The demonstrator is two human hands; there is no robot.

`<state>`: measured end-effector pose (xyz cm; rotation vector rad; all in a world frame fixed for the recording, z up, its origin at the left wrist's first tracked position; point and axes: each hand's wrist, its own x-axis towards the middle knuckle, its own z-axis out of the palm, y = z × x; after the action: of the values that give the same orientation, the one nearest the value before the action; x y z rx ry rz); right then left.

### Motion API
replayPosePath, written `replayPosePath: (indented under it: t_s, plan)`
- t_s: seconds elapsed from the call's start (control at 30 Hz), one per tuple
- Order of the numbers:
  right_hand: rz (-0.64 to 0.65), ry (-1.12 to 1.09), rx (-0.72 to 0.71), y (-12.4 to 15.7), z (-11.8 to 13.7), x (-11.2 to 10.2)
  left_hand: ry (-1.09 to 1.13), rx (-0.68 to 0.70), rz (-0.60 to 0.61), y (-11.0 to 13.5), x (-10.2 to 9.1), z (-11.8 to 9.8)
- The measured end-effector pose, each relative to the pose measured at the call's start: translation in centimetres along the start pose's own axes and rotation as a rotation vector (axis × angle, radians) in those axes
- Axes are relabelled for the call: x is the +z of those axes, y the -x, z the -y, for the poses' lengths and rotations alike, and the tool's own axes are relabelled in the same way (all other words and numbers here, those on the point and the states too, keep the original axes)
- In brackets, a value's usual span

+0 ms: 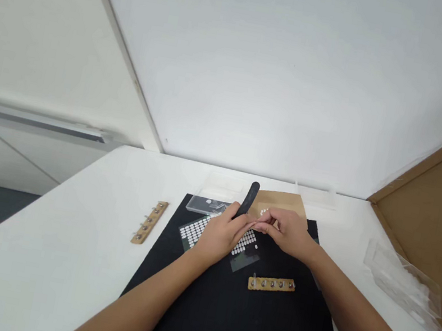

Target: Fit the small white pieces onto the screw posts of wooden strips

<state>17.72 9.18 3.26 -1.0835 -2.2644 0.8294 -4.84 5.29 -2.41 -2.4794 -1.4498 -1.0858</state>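
Observation:
My left hand (221,233) is closed around a black curved nail file (249,196), whose rounded end points up and away. Its fingertips meet those of my right hand (284,232), which is closed in a pinch. What lies between the fingertips is too small to make out. Under and beside my left hand lie clear sheets of white oval adhesive tabs (191,232), one of them partly covered by the hand. Behind my right hand is a brown paper sheet (295,204) with small white pieces on it. A wooden strip holder (272,284) with metal-topped posts rests nearer me.
A black mat (243,329) covers the middle of the white table (76,231). To its left stands another wooden strip holder (150,222). Clear plastic boxes (217,187) sit at the back, and clear packaging (406,278) lies at the right by a brown board (441,227).

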Motion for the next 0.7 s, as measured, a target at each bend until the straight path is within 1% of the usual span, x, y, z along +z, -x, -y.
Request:
replayPosePath:
  t_s: [0.1,0.2,0.37,0.47,0.57,0.63,0.7]
  plan:
    - [-0.005,0.090,-0.046,-0.2,-0.9,0.3,-0.003,-0.008,0.035,0.0,0.1,0.0]
    - [-0.004,0.090,-0.065,-0.2,-1.2,0.3,0.004,-0.030,0.037,0.0,0.2,0.0]
    - [-0.041,0.053,-0.090,0.0,-0.6,-0.2,-0.021,-0.035,0.050,-0.1,-0.1,-0.3]
    - [-0.087,-0.009,-0.085,0.0,-0.5,-0.3,-0.072,-0.047,0.112,-0.1,-0.4,-0.4]
    - [-0.128,0.032,-0.041,0.0,-0.6,-0.4,-0.063,-0.058,0.193,-0.2,-0.5,-0.4]
    - [-0.167,0.074,-0.026,0.0,-0.5,-0.7,-0.030,-0.085,0.180,-0.2,-0.3,-0.5]
    - [-0.186,0.086,-0.049,0.1,-0.4,-1.2,-0.025,-0.143,0.114,-0.1,0.0,-0.5]
